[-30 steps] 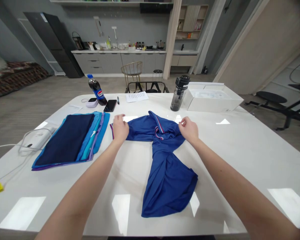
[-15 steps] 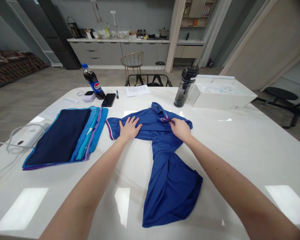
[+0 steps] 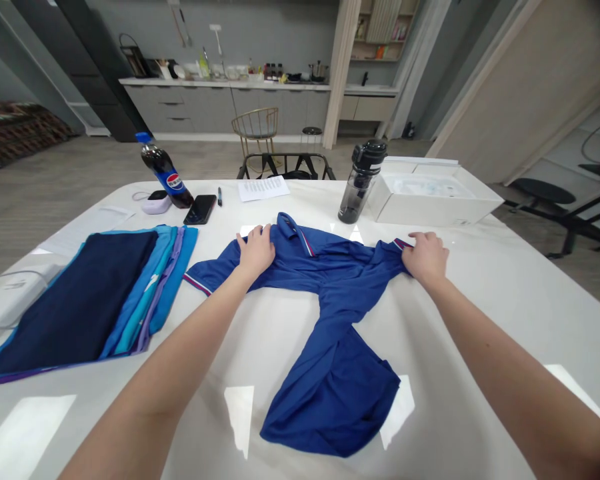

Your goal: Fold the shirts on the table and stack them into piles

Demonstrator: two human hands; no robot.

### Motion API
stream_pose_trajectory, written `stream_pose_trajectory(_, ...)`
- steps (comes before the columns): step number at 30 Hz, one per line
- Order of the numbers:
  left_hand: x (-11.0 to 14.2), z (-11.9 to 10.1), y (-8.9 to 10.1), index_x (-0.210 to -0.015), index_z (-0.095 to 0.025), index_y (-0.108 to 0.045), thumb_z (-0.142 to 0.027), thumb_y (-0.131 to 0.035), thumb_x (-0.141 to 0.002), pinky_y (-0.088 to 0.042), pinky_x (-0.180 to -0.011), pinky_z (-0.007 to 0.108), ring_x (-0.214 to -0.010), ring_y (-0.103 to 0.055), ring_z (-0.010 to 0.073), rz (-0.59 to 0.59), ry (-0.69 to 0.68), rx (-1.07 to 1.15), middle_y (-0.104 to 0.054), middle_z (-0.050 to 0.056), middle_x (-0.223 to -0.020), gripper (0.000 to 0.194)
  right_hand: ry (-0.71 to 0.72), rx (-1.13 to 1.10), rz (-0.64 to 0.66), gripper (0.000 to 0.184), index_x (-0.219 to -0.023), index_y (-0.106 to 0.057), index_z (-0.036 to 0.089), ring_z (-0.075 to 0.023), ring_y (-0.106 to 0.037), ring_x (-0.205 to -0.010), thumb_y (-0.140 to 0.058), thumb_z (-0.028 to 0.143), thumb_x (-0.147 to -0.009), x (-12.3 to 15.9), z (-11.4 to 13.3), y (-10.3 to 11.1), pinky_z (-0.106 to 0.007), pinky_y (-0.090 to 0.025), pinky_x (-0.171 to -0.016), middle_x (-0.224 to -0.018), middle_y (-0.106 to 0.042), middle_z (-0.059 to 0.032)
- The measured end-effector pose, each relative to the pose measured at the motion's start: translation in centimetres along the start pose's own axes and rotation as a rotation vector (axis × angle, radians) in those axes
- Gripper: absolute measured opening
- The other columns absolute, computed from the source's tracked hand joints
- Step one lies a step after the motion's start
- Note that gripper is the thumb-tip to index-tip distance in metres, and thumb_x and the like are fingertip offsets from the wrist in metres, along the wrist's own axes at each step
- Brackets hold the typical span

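"How do the fingers stand?"

"On the right hand (image 3: pixel 427 257), thumb and fingers pinch the striped cuff (image 3: pixel 401 245) of the blue shirt (image 3: pixel 340 400). The left hand (image 3: pixel 257 250) lies over the opposite shoulder, beside the collar (image 3: pixel 296 233); its fingers bend at the cloth's far side, but whether they pinch it, I can't tell."

"And the shirt?"

"On the white table (image 3: pixel 480 313), between its left and right edges: collar toward the far edge, sleeves out sideways, the body twisted narrow below the chest, then fanning toward the near edge."

"Which step, then?"

"Straightening the top, I'd judge. The next move seems to call for undoing that twist, gently, so the sleeves aren't dragged askew."

"Anything close by?"

"A folded pile (image 3: pixel 75 300) by the left edge, just beside one sleeve. Farther off, a cola bottle (image 3: pixel 169 179) near the far left corner; a tumbler (image 3: pixel 359 187) and white box (image 3: pixel 425 208) by the far edge, rightward."
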State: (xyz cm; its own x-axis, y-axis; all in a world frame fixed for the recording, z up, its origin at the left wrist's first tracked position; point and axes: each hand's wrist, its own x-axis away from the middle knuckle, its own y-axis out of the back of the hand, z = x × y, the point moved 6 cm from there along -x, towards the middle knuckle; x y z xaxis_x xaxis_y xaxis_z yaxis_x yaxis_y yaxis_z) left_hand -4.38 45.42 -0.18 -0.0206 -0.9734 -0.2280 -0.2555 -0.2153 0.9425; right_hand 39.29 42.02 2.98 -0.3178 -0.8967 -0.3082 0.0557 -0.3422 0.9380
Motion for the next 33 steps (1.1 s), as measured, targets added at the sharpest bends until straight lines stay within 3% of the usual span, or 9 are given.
stream_pose_trajectory(3, -2.8, -2.0, -1.7, -0.157, -0.03, -0.035, -0.008, -0.043, -0.088, -0.021, -0.121, 0.067, -0.15, -0.032, 0.0331, 0.038, -0.113, 0.076, -0.035, 0.013, -0.163, 0.073, 0.433, -0.229, 0.074, 0.039, -0.126, -0.066, 0.017, -0.0311, -0.054, -0.123, -0.051, 0.027, -0.092, 2.0, 7.7, -0.4, -0.044, -0.041, -0.106, -0.128, -0.063, -0.0176)
stream_pose_trajectory(6, -5.0, -2.3, -3.2, -0.15, -0.035, -0.045, -0.008, -0.043, -0.088, -0.02, -0.121, 0.069, -0.154, -0.024, 0.0332, 0.072, -0.136, 0.119, -0.033, 0.007, -0.165, 0.067, 0.604, -0.238, 0.231, 0.044, -0.132, -0.064, 0.02, -0.0319, -0.053, -0.126, -0.06, 0.038, -0.092, 2.8, 12.8, -2.2, -0.043, -0.042, -0.104, -0.134, -0.062, -0.0143)
stream_pose_trajectory(9, -6.9, -2.3, -3.4, -0.127, -0.033, -0.062, -0.012, -0.042, -0.092, -0.017, -0.122, 0.068, -0.149, -0.033, 0.0303, 0.067, -0.158, 0.17, -0.048, 0.005, -0.154, 0.046, 0.526, -0.197, 0.333, 0.029, -0.112, -0.072, 0.02, -0.0303, -0.062, -0.113, -0.052, 0.036, -0.098, 1.0, 14.7, -4.3, -0.039, -0.044, -0.097, -0.115, -0.071, -0.0131)
stream_pose_trajectory(12, -9.3, -2.2, -1.7, -0.116, -0.027, -0.064, -0.016, -0.041, -0.096, -0.024, -0.123, 0.058, -0.136, -0.048, 0.0272, -0.077, -0.126, 0.27, -0.061, 0.008, -0.135, 0.033, 0.267, -0.229, 0.258, 0.044, -0.104, -0.071, 0.018, -0.0304, -0.065, -0.102, -0.033, 0.04, -0.106, -2.4, 15.0, -4.9, -0.036, -0.045, -0.089, -0.103, -0.072, -0.0163)
stream_pose_trajectory(15, -11.8, -1.3, -0.6, -0.129, -0.019, -0.058, -0.021, -0.044, -0.098, -0.038, -0.118, 0.045, -0.134, -0.051, 0.0268, -0.229, 0.083, 0.401, -0.058, 0.013, -0.136, 0.035, 0.14, -0.192, 0.159, 0.044, -0.123, -0.063, 0.014, -0.0328, -0.065, -0.099, -0.032, 0.04, -0.107, -4.5, 16.4, -4.7, -0.04, -0.045, -0.087, -0.106, -0.069, -0.0202)
stream_pose_trajectory(18, -12.3, -0.6, -1.7, -0.151, -0.011, -0.039, -0.024, -0.053, -0.094, -0.036, -0.12, 0.045, -0.144, -0.042, 0.0305, -0.181, 0.291, 0.385, -0.042, 0.021, -0.154, 0.059, 0.271, -0.099, 0.059, 0.041, -0.14, -0.05, 0.014, -0.0344, -0.058, -0.109, -0.045, 0.027, -0.102, -4.5, 18.9, -4.5, -0.044, -0.044, -0.089, -0.124, -0.06, -0.0219)
stream_pose_trajectory(23, -7.2, -2.0, -3.3, -0.156, -0.012, -0.036, -0.037, -0.045, -0.101, -0.021, -0.123, 0.063, -0.153, -0.027, 0.0353, 0.02, 0.081, 0.139, -0.029, 0.02, -0.165, 0.061, 0.48, -0.086, -0.022, 0.03, -0.123, -0.063, 0.016, -0.0359, -0.049, -0.119, -0.048, 0.021, -0.098, -1.0, 19.4, -4.6, -0.05, -0.041, -0.095, -0.129, -0.056, -0.0195)
stream_pose_trajectory(28, 0.9, -3.9, -2.6, -0.152, -0.02, -0.047, -0.046, -0.036, -0.104, -0.017, -0.124, 0.064, -0.152, -0.032, 0.0314, 0.144, -0.19, 0.05, -0.039, 0.015, -0.162, 0.055, 0.575, -0.338, 0.081, 0.025, -0.111, -0.069, 0.019, -0.0297, -0.058, -0.11, -0.053, 0.035, -0.099, 4.4, 17.7, -3.5, -0.044, -0.046, -0.093, -0.115, -0.064, -0.0132)
stream_pose_trajectory(33, 8.3, -5.9, -1.6, -0.15, -0.022, -0.049, -0.044, -0.038, -0.105, -0.017, -0.124, 0.065, -0.152, -0.032, 0.0281, 0.235, -0.365, 0.118, -0.04, 0.011, -0.162, 0.051, 0.8, -0.578, 0.281, 0.022, -0.112, -0.07, 0.023, -0.023, -0.064, -0.111, -0.055, 0.028, -0.097, 12.1, 17.7, -1.2, -0.041, -0.048, -0.099, -0.116, -0.071, -0.0069)
